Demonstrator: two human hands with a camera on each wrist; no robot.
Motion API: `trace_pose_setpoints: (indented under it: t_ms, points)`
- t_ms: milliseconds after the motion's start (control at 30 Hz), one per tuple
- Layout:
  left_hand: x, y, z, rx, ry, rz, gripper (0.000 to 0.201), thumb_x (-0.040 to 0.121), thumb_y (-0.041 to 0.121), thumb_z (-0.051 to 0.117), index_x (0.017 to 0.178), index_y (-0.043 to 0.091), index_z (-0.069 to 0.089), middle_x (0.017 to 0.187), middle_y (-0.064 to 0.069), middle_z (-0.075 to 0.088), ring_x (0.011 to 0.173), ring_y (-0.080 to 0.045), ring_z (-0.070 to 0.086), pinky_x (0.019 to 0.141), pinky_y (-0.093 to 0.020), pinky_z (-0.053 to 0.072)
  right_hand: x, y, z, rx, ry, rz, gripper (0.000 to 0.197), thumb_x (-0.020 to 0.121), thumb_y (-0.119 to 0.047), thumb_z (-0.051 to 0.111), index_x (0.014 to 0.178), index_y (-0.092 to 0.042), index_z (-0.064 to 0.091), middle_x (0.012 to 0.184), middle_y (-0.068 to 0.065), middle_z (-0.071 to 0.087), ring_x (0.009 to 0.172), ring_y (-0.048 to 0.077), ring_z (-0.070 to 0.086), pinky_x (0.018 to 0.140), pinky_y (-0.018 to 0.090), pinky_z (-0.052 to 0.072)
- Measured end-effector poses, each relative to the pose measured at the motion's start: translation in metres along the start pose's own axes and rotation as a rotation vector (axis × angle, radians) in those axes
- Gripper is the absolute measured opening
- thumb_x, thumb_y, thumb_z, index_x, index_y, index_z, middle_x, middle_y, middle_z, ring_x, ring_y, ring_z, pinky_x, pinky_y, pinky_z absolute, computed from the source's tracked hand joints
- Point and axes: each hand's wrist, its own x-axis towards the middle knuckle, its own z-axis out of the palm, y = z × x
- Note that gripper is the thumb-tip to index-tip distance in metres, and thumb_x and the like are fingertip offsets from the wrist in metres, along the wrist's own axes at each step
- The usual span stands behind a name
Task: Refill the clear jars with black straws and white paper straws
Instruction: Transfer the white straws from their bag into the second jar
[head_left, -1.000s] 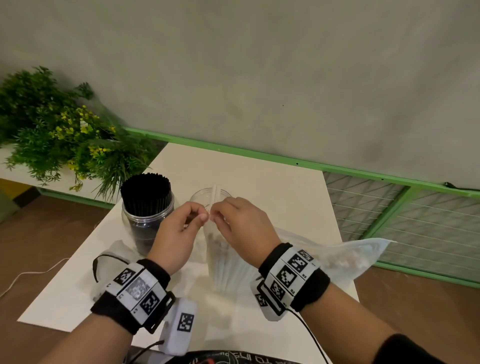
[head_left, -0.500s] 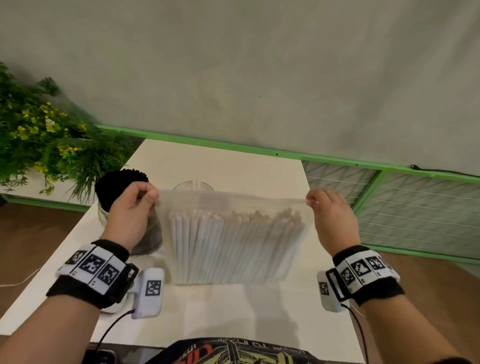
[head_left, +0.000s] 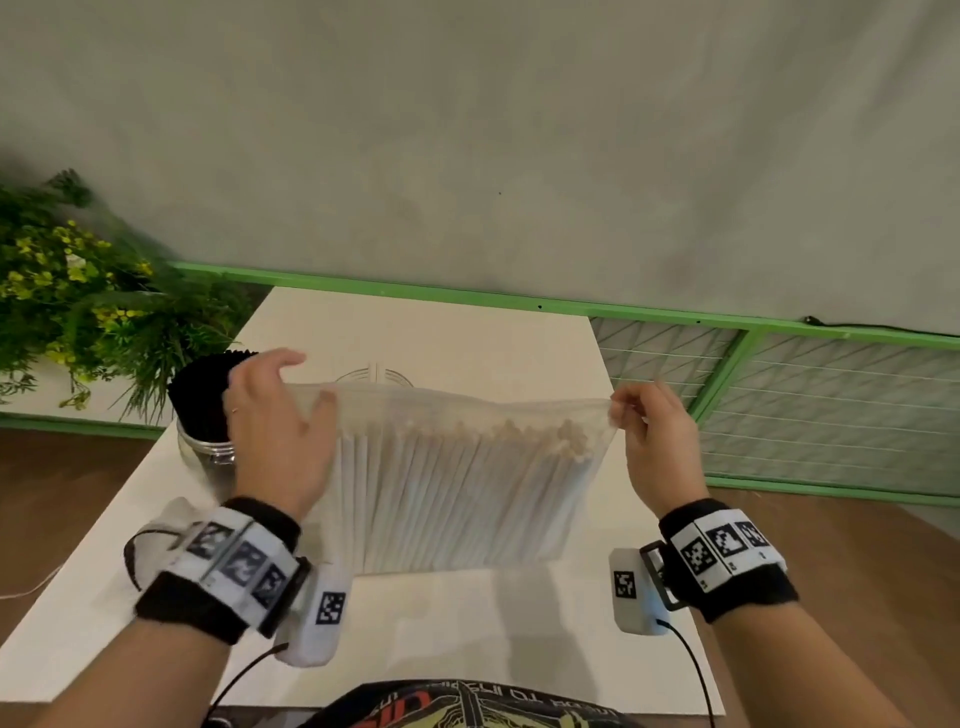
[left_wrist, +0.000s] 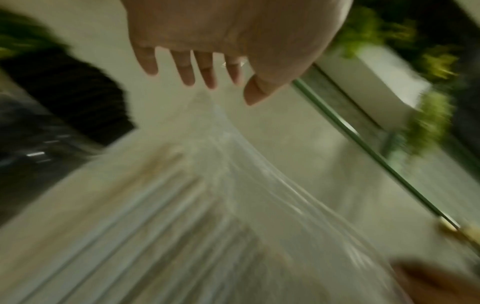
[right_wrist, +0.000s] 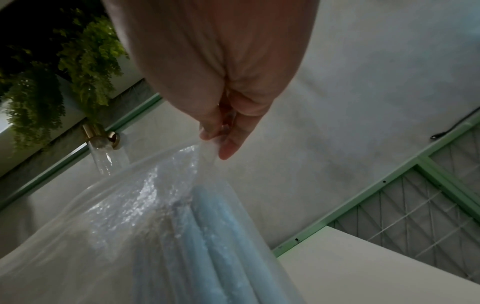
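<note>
A clear plastic bag (head_left: 467, 410) full of white paper straws (head_left: 441, 499) stands upright on the white table (head_left: 467, 634). My right hand (head_left: 618, 410) pinches the bag's top right corner, as the right wrist view shows (right_wrist: 221, 139). My left hand (head_left: 306, 379) is at the top left corner with fingers straight and spread, the thumb lying over the bag's front; the blurred left wrist view shows the left hand (left_wrist: 223, 82) holding nothing. A clear jar packed with black straws (head_left: 200, 395) stands behind the left hand. A second clear jar (head_left: 374, 371) is mostly hidden behind the bag.
A leafy plant with yellow flowers (head_left: 67, 291) sits off the table's left side. A green frame with wire mesh panels (head_left: 831, 410) runs along the right and back. A cable (head_left: 130, 551) lies near my left wrist.
My left hand has let go of the bag's top left corner and opened its fingers, shifting slightly right. The right hand keeps its pinch and the bag stays stretched upright.
</note>
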Motion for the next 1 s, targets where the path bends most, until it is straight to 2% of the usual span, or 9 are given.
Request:
trace_pose_setpoints:
  t_ms: [100, 167, 233, 333, 400, 533, 700, 867, 1000]
  points:
    - [-0.014, 0.051, 0.031, 0.124, -0.293, 0.438, 0.073, 0.076, 0.043, 0.063, 0.138, 0.024, 0.031, 0.147, -0.003, 0.033, 0.14, -0.022, 0.024, 0.117, -0.041, 0.013, -0.005, -0.003, 0.0, 0.034, 0.01, -0.055, 0.03, 0.084, 0.019, 0.046, 0.091, -0.006, 0.061, 0.086, 0.003, 0.056, 0.077, 0.015, 0.055, 0.074, 0.016, 0.045]
    - [-0.012, 0.072, 0.065, 0.34, -0.586, 0.571, 0.097, 0.073, 0.063, 0.064, 0.147, 0.03, 0.011, 0.155, 0.001, 0.023, 0.147, -0.021, 0.011, 0.119, -0.049, 0.003, -0.008, -0.006, 0.0, 0.063, 0.014, -0.08, 0.029, 0.085, 0.019, 0.046, 0.091, -0.005, 0.06, 0.086, 0.002, 0.055, 0.078, 0.015, 0.055, 0.075, 0.022, 0.047]
    - [-0.003, 0.082, 0.096, 0.495, -0.802, 0.608, 0.114, 0.065, 0.072, 0.066, 0.15, 0.03, 0.002, 0.152, -0.002, 0.032, 0.144, -0.023, 0.022, 0.118, -0.051, 0.01, -0.011, -0.01, -0.002, 0.07, 0.01, -0.112, 0.029, 0.085, 0.019, 0.044, 0.091, -0.005, 0.06, 0.086, 0.002, 0.054, 0.078, 0.014, 0.053, 0.075, 0.022, 0.045]
    - [0.009, 0.083, 0.121, 0.584, -1.056, 0.528, 0.102, 0.064, 0.068, 0.072, 0.145, 0.03, 0.023, 0.124, -0.003, 0.06, 0.116, -0.026, 0.056, 0.094, -0.039, 0.043, -0.015, -0.014, -0.005, 0.062, 0.004, -0.149, 0.027, 0.086, 0.016, 0.044, 0.091, -0.005, 0.06, 0.086, 0.001, 0.053, 0.077, 0.011, 0.051, 0.074, 0.014, 0.042]
    - [0.01, 0.083, 0.126, 0.613, -1.139, 0.523, 0.067, 0.074, 0.061, 0.069, 0.128, 0.028, 0.047, 0.114, -0.003, 0.064, 0.105, -0.026, 0.059, 0.079, -0.032, 0.046, -0.014, -0.015, -0.007, 0.07, 0.007, -0.159, 0.024, 0.086, 0.012, 0.045, 0.092, -0.004, 0.061, 0.088, 0.0, 0.052, 0.077, 0.009, 0.051, 0.074, 0.012, 0.042]
    - [0.013, 0.083, 0.117, 0.494, -1.086, 0.521, 0.029, 0.086, 0.049, 0.06, 0.075, 0.023, 0.05, 0.086, -0.001, 0.059, 0.089, -0.025, 0.059, 0.069, -0.029, 0.04, -0.012, -0.017, -0.011, 0.118, 0.069, -0.083, 0.012, 0.093, -0.002, 0.057, 0.101, -0.007, 0.064, 0.099, -0.002, 0.056, 0.088, -0.002, 0.054, 0.079, 0.016, 0.046]
    - [0.035, 0.081, 0.08, 0.097, -0.952, 0.291, 0.017, 0.083, 0.043, 0.07, 0.084, 0.026, 0.067, 0.086, 0.006, 0.066, 0.086, -0.016, 0.062, 0.074, -0.03, 0.046, -0.027, -0.001, -0.013, 0.329, 0.112, 0.39, 0.066, 0.083, -0.045, 0.06, 0.14, -0.023, 0.035, 0.132, 0.0, 0.04, 0.118, 0.01, 0.045, 0.101, 0.028, 0.039]
    - [0.052, 0.077, 0.047, -0.343, -0.749, 0.041, 0.011, 0.083, 0.033, 0.072, 0.092, 0.029, 0.066, 0.086, 0.012, 0.066, 0.084, -0.006, 0.062, 0.069, -0.024, 0.046, -0.044, 0.01, 0.01, 0.548, 0.007, 0.616, 0.112, 0.066, -0.061, 0.073, 0.151, -0.025, 0.01, 0.14, -0.002, 0.036, 0.127, 0.015, 0.042, 0.106, 0.038, 0.036]
    - [0.046, 0.058, 0.043, -0.523, -0.68, -0.091, 0.006, 0.083, 0.022, 0.072, 0.085, 0.025, 0.067, 0.083, 0.002, 0.069, 0.087, -0.019, 0.066, 0.089, -0.044, 0.054, -0.031, 0.005, 0.024, 0.676, -0.157, 0.63, 0.111, 0.046, -0.065, 0.084, 0.137, -0.017, 0.043, 0.128, -0.002, 0.058, 0.117, 0.016, 0.057, 0.103, 0.041, 0.043]
